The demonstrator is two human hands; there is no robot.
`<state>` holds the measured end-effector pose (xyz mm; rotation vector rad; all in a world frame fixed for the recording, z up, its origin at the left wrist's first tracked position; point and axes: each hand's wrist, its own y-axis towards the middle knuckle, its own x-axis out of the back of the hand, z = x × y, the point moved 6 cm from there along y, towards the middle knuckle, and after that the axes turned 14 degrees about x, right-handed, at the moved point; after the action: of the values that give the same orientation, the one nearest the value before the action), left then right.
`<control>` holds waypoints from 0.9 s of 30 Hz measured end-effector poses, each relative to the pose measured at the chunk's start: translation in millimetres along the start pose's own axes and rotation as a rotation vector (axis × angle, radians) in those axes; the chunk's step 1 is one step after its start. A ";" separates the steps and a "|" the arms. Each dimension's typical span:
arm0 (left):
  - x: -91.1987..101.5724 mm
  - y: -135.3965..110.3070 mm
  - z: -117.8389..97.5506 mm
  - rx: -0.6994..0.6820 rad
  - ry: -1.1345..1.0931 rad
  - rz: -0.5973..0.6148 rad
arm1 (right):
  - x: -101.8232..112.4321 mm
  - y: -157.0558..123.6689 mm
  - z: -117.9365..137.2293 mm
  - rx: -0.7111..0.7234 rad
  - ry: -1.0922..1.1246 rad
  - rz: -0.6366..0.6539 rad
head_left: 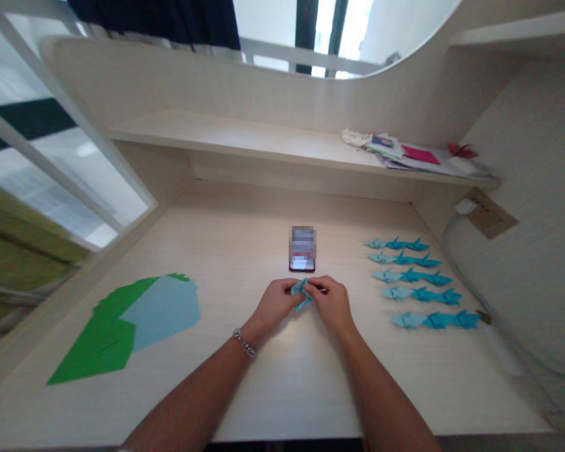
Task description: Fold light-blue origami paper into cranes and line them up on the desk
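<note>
Both hands meet over the middle of the pale wooden desk (282, 383), pinching a small light-blue folded paper piece (302, 294). My left hand (277, 304), with a metal bracelet on its wrist, grips the piece's left side with closed fingers. My right hand (330, 302) grips its right side, fingers closed too. Just beyond the hands lies a phone (302, 250) with its screen lit.
Several finished blue paper figures (419, 282) lie in rows at the right. Green sheets (101, 336) and a light-blue sheet (162, 311) of paper lie at the left. A shelf (245, 139) above carries papers (417, 156). A wall socket (487, 216) with a cable sits at the right.
</note>
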<state>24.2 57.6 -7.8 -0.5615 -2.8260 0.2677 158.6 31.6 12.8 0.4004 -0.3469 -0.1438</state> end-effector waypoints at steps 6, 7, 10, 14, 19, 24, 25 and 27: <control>1.5 -0.2 -0.3 0.043 0.022 -0.007 | 0.8 -0.2 0.1 0.003 0.000 -0.014; 1.6 -0.4 -0.4 0.046 0.020 -0.010 | 0.8 -0.2 0.2 0.001 0.004 -0.018; 1.0 -0.8 -0.4 0.050 0.022 -0.009 | 0.2 0.1 0.9 -0.005 0.023 -0.019; -0.4 -1.0 -0.2 0.045 0.024 -0.002 | 0.0 0.6 3.0 0.004 0.022 -0.011; -1.7 -1.3 0.5 0.044 0.037 0.012 | 2.4 1.2 5.0 0.020 -0.003 -0.026; -1.4 -1.8 0.2 0.054 0.057 0.004 | 3.2 1.3 3.6 0.024 -0.016 -0.028; -1.2 -1.7 0.3 0.058 0.056 0.002 | 3.1 1.3 3.1 0.025 -0.016 -0.026; -0.9 -1.4 0.3 0.060 0.057 -0.005 | 2.6 1.1 2.5 0.032 -0.018 -0.019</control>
<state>24.5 56.0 -8.0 -0.5408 -2.7544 0.3290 160.2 31.1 16.2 0.4342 -0.3632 -0.1607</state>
